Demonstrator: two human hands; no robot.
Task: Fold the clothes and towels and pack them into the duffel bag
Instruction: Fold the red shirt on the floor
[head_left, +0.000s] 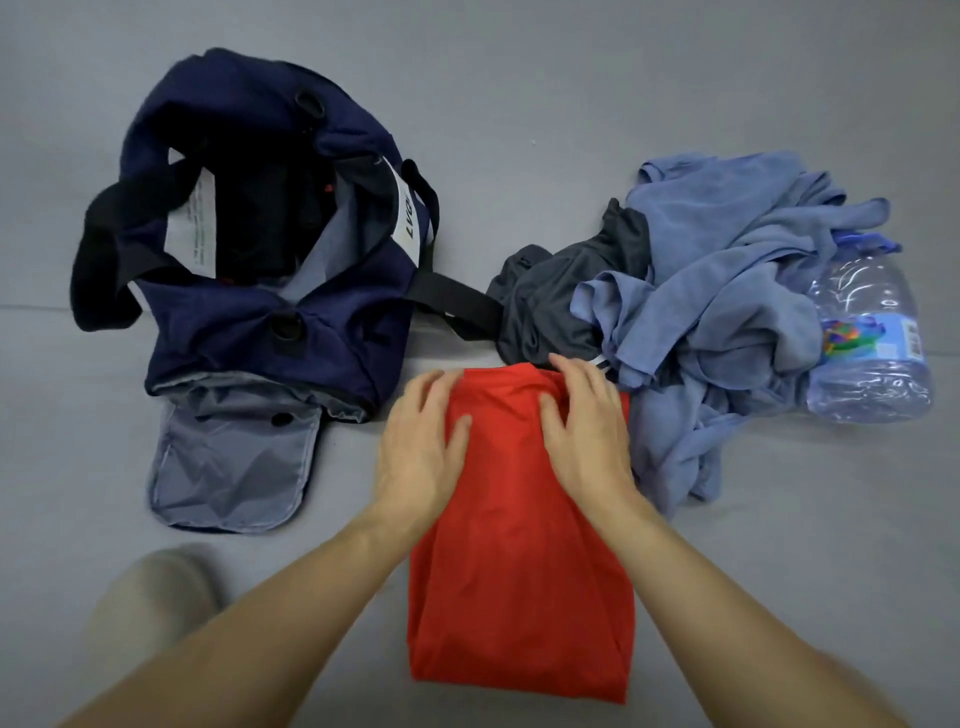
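A red garment (519, 561) lies folded into a long narrow strip on the grey surface in front of me. My left hand (421, 447) rests on its far left edge, and my right hand (587, 426) presses flat on its far right corner, fingers nearly straight. The navy duffel bag (249, 322) stands unzipped at the left, its grey end flap (228, 467) folded out toward me. To the right lies a heap of blue towels (727, 291) with a dark grey garment (556, 301) beneath them.
A clear plastic water bottle (872, 353) with a blue label lies on its side at the far right, partly under the towels. The bag's black strap (457, 301) runs across toward the grey garment. My knee (156, 597) shows at lower left.
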